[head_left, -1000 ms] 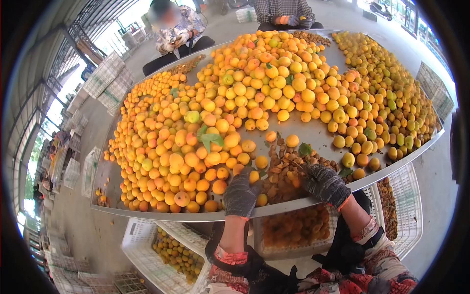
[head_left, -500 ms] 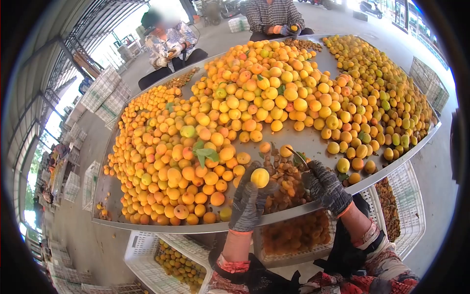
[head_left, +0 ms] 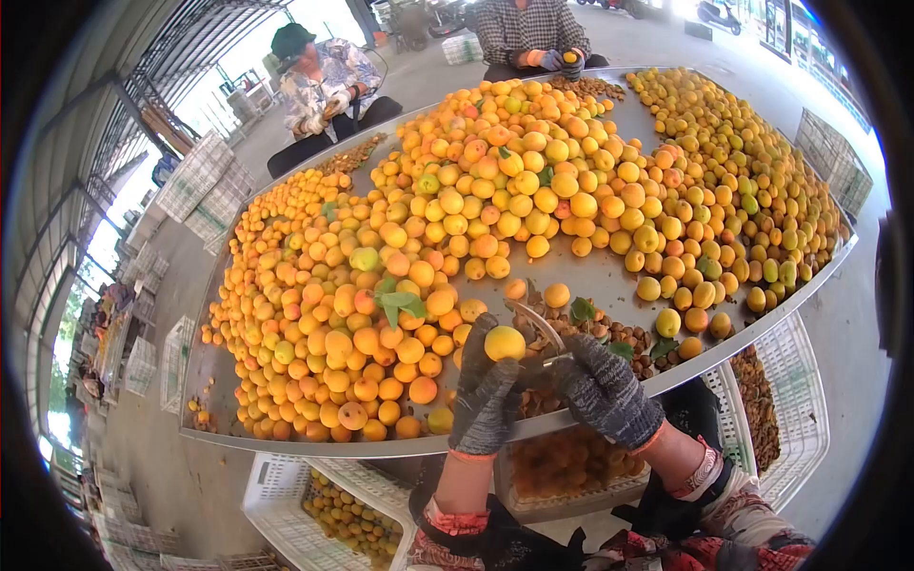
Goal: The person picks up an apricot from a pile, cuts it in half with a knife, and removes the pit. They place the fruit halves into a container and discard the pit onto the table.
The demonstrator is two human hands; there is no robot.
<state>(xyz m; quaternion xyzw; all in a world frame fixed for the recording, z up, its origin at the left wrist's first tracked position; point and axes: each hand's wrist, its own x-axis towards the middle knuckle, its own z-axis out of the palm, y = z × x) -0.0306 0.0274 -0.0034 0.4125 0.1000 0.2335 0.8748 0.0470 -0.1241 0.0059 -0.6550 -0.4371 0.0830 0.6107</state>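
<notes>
My left hand [head_left: 484, 404], in a grey knit glove, is closed around a yellow apricot [head_left: 505, 343] that shows above the fingers. Gripped in my gloved right hand [head_left: 611, 392] is a thin knife with a curved metal blade [head_left: 539, 322]. The blade arcs up and left, its tip close to the apricot. Under and between my hands lie pits and brown scraps [head_left: 619, 335]. A big heap of apricots [head_left: 333, 343] covers the metal table [head_left: 609, 276], and green leaves [head_left: 400, 303] lie on it left of my hands.
Greener apricots [head_left: 762, 200] spread along the table's right side. Below its front rim stand white crates, one with apricots [head_left: 352, 519], another with brown pits [head_left: 754, 400]. Two people sit across the table, one in a checked shirt [head_left: 533, 33]. Stacked crates [head_left: 205, 186] stand left.
My right hand has moved left with the knife, bringing the blade beside the apricot. The scraps and a leaf to the right are now uncovered. My left hand stays nearly in place.
</notes>
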